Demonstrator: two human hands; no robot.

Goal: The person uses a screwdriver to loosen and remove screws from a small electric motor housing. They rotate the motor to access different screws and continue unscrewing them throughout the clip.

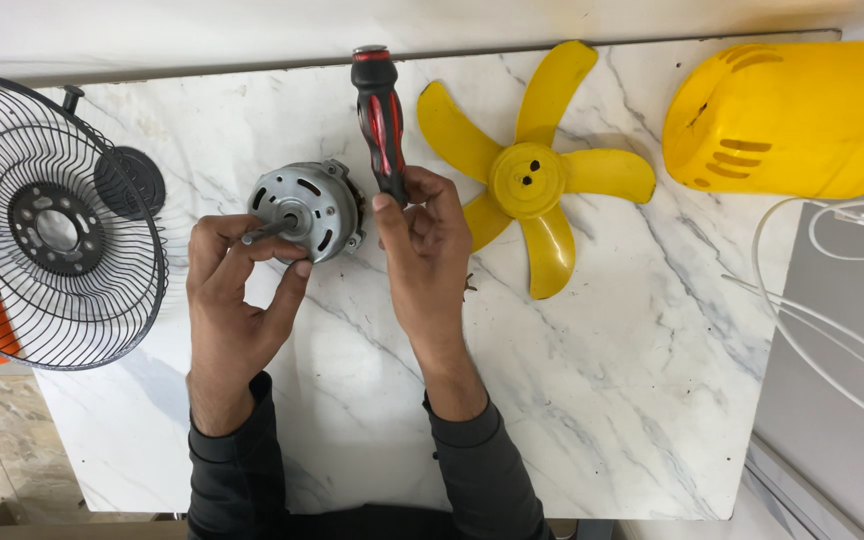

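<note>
Black wire makes up the fan grille (pixel 57 225) at nine o'clock, lying over the left edge of the white marble desk (pixel 592 400), with a dark round cap (pixel 130 182) just beside it. Next comes the left hand (pixel 237 290): its grip is pinched on the shaft of the grey motor (pixel 307 208), which lies on the desk near eleven o'clock from that hand. The right hand (pixel 422 250) has its grip closed round the red-and-black screwdriver (pixel 380 120), handle pointing to twelve o'clock; the tip is hidden behind the hand, beside the motor's right flank.

By the look of it, the step in hand is work on the motor's casing screws. The next move likely calls for steadying the motor and seating the tip squarely.

At one o'clock lies the yellow blade (pixel 537 170), at two o'clock the yellow housing (pixel 802 115), at three o'clock a white cord (pixel 832 330). No packages, labels or signs show.
</note>
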